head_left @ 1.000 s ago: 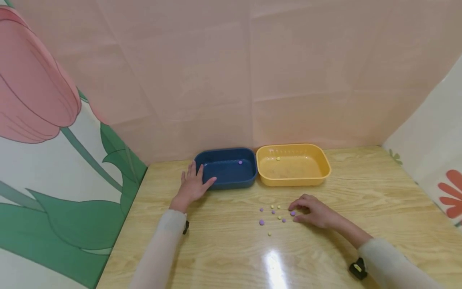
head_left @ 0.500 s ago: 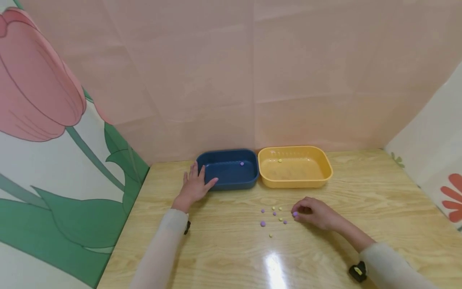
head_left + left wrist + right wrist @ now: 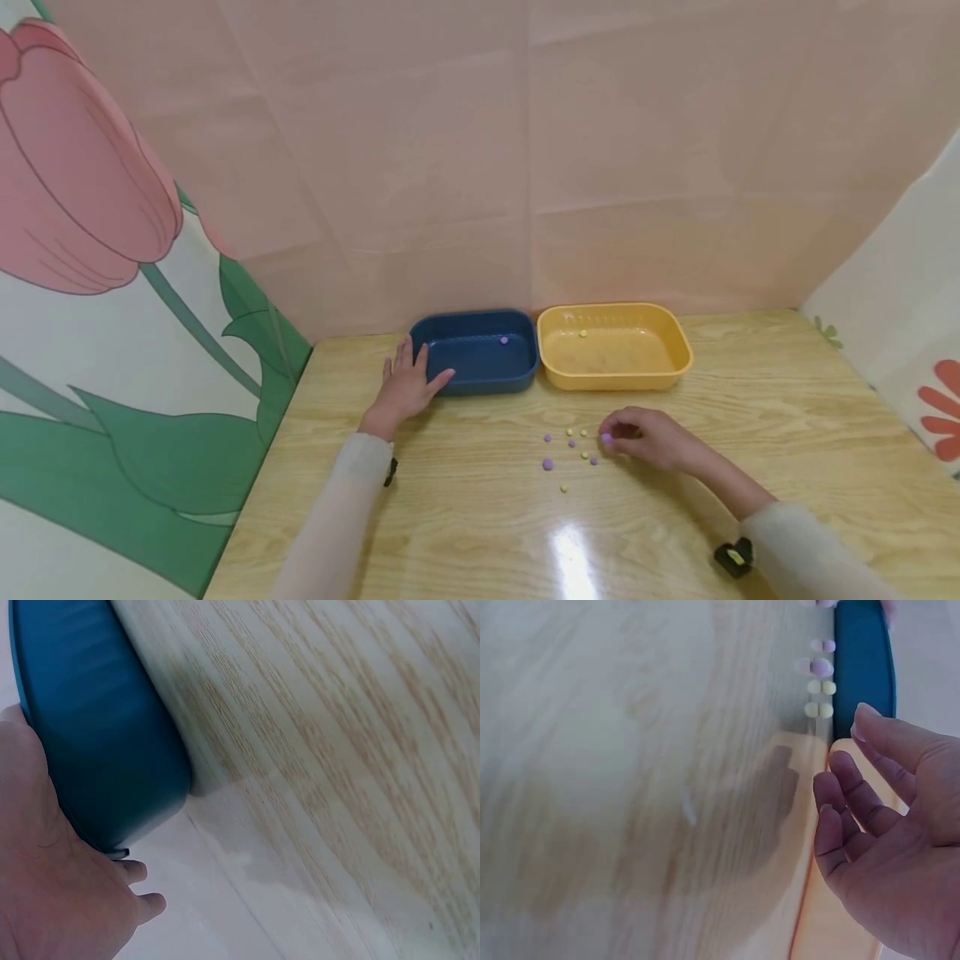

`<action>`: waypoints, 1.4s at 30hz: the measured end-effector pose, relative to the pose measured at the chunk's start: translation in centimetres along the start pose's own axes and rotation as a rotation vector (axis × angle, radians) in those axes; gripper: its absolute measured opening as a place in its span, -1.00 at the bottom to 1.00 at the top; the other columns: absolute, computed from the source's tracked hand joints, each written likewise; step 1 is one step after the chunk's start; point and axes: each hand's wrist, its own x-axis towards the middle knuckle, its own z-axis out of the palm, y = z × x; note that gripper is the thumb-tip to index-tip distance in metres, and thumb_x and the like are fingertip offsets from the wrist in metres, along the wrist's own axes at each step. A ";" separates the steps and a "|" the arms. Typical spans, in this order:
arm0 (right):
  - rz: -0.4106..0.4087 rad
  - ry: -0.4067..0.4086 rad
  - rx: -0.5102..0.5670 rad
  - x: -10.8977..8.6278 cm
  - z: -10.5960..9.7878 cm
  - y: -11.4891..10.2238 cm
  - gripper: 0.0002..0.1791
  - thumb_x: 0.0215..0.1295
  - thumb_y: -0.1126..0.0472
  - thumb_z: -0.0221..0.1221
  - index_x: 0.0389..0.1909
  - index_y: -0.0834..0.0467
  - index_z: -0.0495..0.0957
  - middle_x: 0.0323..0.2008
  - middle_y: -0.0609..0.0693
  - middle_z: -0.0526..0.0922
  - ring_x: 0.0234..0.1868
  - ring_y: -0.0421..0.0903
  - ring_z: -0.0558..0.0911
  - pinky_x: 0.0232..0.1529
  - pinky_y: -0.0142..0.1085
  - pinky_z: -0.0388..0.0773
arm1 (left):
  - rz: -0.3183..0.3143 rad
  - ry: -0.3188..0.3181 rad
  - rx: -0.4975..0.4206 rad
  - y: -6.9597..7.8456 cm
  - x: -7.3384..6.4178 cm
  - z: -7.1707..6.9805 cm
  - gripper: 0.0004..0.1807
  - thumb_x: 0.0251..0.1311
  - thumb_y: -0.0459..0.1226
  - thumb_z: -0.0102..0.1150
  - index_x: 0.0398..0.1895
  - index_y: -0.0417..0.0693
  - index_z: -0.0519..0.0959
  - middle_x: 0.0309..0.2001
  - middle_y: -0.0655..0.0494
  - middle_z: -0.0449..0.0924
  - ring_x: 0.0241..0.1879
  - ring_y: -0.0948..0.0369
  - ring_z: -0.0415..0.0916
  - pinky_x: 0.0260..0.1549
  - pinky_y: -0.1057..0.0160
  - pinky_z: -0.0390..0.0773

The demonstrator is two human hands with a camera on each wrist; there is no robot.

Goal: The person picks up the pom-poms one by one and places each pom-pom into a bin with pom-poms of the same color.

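The right hand (image 3: pixel 645 437) pinches a purple dot (image 3: pixel 606 438), with eight dots (image 3: pixel 547 464) left on the worktop (image 3: pixel 465 517) at its nine o'clock. The spread-out left hand (image 3: pixel 405 392) touches the blue tray (image 3: pixel 483 387): one purple bit (image 3: pixel 504 341) is inside, one yellow bit (image 3: pixel 583 333) in the yellow tray (image 3: pixel 615 382).

Head view: even, moderate indoor light; white glare streak (image 3: pixel 573 562) on the tabletop (image 3: pixel 450 517) near bottom edge, soft shadow below the right sleeve (image 3: pixel 810 546). Left wrist view: dimmer, soft focus, blue tray (image 3: pixel 97 697) dark. Right wrist view: hazy, low contrast, broad soft shadow beside the right grip (image 3: pixel 892 832), pellets (image 3: pixel 820 667) blurred.
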 end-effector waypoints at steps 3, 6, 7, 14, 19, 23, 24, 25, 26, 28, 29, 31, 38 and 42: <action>0.008 -0.007 0.008 0.3 -0.1 -0.2 -0.88 0.34 0.17 0.32 -0.14 0.06 0.69 -0.24 -0.20 0.66 -0.20 -0.28 0.58 -0.17 -0.34 0.59 | 0.003 0.004 -0.010 0.0 -0.1 0.0 0.05 0.39 0.42 -0.33 0.63 -0.18 -0.06 0.62 -0.28 -0.41 0.61 -0.17 -0.36 0.48 -0.28 -0.22; 0.007 -0.003 0.010 0.7 -0.1 -0.4 -0.88 0.35 0.19 0.32 -0.14 0.07 0.69 -0.25 -0.19 0.67 -0.21 -0.28 0.58 -0.17 -0.35 0.58 | 0.002 0.005 -0.003 0.1 -0.1 -0.1 0.05 0.38 0.43 -0.35 0.64 -0.16 -0.06 0.62 -0.28 -0.40 0.61 -0.17 -0.35 0.48 -0.28 -0.21; 0.007 0.001 0.010 0.9 -0.1 -0.4 -0.89 0.34 0.19 0.32 -0.14 0.07 0.70 -0.25 -0.19 0.67 -0.21 -0.29 0.58 -0.17 -0.36 0.58 | 0.003 0.006 -0.005 0.1 -0.1 -0.1 0.05 0.38 0.43 -0.34 0.64 -0.15 -0.06 0.62 -0.27 -0.40 0.61 -0.17 -0.35 0.48 -0.28 -0.21; -0.028 0.006 0.017 1.9 -0.1 -0.8 -0.88 0.35 0.22 0.32 -0.14 0.12 0.71 -0.27 -0.19 0.69 -0.23 -0.30 0.60 -0.18 -0.34 0.59 | 0.002 0.007 0.009 0.2 -0.2 -0.1 0.03 0.40 0.41 -0.32 0.64 -0.15 -0.06 0.62 -0.28 -0.38 0.60 -0.18 -0.34 0.48 -0.29 -0.19; -0.072 0.018 0.033 2.6 -0.2 -1.4 -0.90 0.32 0.30 0.32 -0.18 0.14 0.70 -0.32 -0.18 0.67 -0.26 -0.29 0.59 -0.21 -0.35 0.59 | -0.003 -0.002 -0.004 0.4 -0.4 -0.2 0.02 0.40 0.39 -0.29 0.64 -0.14 -0.07 0.62 -0.26 -0.40 0.61 -0.17 -0.35 0.48 -0.27 -0.21; -0.082 0.019 0.033 3.1 -0.3 -1.9 -0.90 0.31 0.32 0.32 -0.18 0.12 0.69 -0.35 -0.18 0.63 -0.29 -0.30 0.55 -0.24 -0.36 0.56 | -0.007 -0.001 -0.005 0.4 -0.4 -0.2 0.02 0.40 0.40 -0.31 0.64 -0.12 -0.07 0.63 -0.25 -0.41 0.61 -0.17 -0.34 0.49 -0.27 -0.22; -0.083 0.022 0.029 3.3 -0.3 -2.0 -0.90 0.31 0.31 0.33 -0.18 0.11 0.69 -0.36 -0.19 0.63 -0.29 -0.30 0.55 -0.24 -0.37 0.55 | -0.007 0.000 -0.005 0.4 -0.3 -0.3 0.02 0.40 0.40 -0.31 0.64 -0.13 -0.07 0.63 -0.25 -0.41 0.61 -0.17 -0.34 0.49 -0.27 -0.22; -0.084 0.023 0.029 3.4 -0.3 -2.1 -0.90 0.31 0.31 0.33 -0.18 0.11 0.69 -0.37 -0.19 0.62 -0.30 -0.30 0.55 -0.25 -0.37 0.55 | -0.007 0.001 -0.006 0.4 -0.3 -0.3 0.02 0.40 0.40 -0.31 0.64 -0.13 -0.07 0.63 -0.25 -0.41 0.61 -0.17 -0.34 0.48 -0.27 -0.21; -0.088 0.023 0.030 3.5 -0.4 -2.3 -0.90 0.32 0.31 0.33 -0.18 0.11 0.69 -0.37 -0.19 0.62 -0.30 -0.30 0.55 -0.25 -0.37 0.55 | -0.008 0.000 -0.004 0.4 -0.3 -0.3 0.02 0.40 0.40 -0.32 0.64 -0.12 -0.07 0.63 -0.25 -0.41 0.61 -0.17 -0.34 0.49 -0.27 -0.22; -0.090 0.027 0.027 3.7 -0.4 -2.5 -0.91 0.32 0.31 0.32 -0.18 0.12 0.69 -0.38 -0.19 0.62 -0.31 -0.30 0.55 -0.26 -0.37 0.55 | -0.006 -0.003 -0.009 0.3 -0.3 -0.3 0.02 0.40 0.40 -0.31 0.64 -0.13 -0.07 0.63 -0.25 -0.40 0.61 -0.17 -0.34 0.48 -0.28 -0.22; -0.090 0.028 0.025 3.8 -0.4 -2.7 -0.91 0.32 0.31 0.32 -0.18 0.12 0.69 -0.38 -0.19 0.62 -0.31 -0.30 0.55 -0.26 -0.37 0.56 | -0.005 -0.005 -0.012 0.3 -0.3 -0.4 0.02 0.40 0.40 -0.31 0.64 -0.13 -0.07 0.63 -0.26 -0.40 0.61 -0.17 -0.35 0.48 -0.28 -0.22; -0.091 0.028 0.028 4.1 -0.4 -2.9 -0.90 0.32 0.32 0.31 -0.18 0.13 0.69 -0.37 -0.19 0.62 -0.30 -0.31 0.55 -0.25 -0.37 0.56 | -0.009 -0.013 -0.003 0.3 -0.3 -0.3 0.02 0.40 0.41 -0.33 0.65 -0.11 -0.08 0.63 -0.25 -0.41 0.61 -0.15 -0.36 0.49 -0.27 -0.21; -0.074 0.032 0.036 4.8 -0.2 -3.4 -0.88 0.31 0.35 0.30 -0.15 0.22 0.70 -0.34 -0.16 0.65 -0.28 -0.29 0.56 -0.24 -0.36 0.57 | -0.007 -0.007 -0.002 0.3 -0.2 -0.1 0.03 0.39 0.42 -0.35 0.64 -0.11 -0.07 0.63 -0.25 -0.39 0.61 -0.16 -0.34 0.49 -0.27 -0.21; -0.055 0.031 0.035 5.3 -0.2 -3.6 -0.87 0.32 0.33 0.30 -0.14 0.23 0.70 -0.33 -0.16 0.66 -0.27 -0.27 0.58 -0.22 -0.35 0.57 | -0.009 -0.008 0.004 0.2 -0.3 0.0 0.04 0.38 0.44 -0.38 0.65 -0.10 -0.09 0.63 -0.24 -0.40 0.61 -0.15 -0.36 0.49 -0.26 -0.21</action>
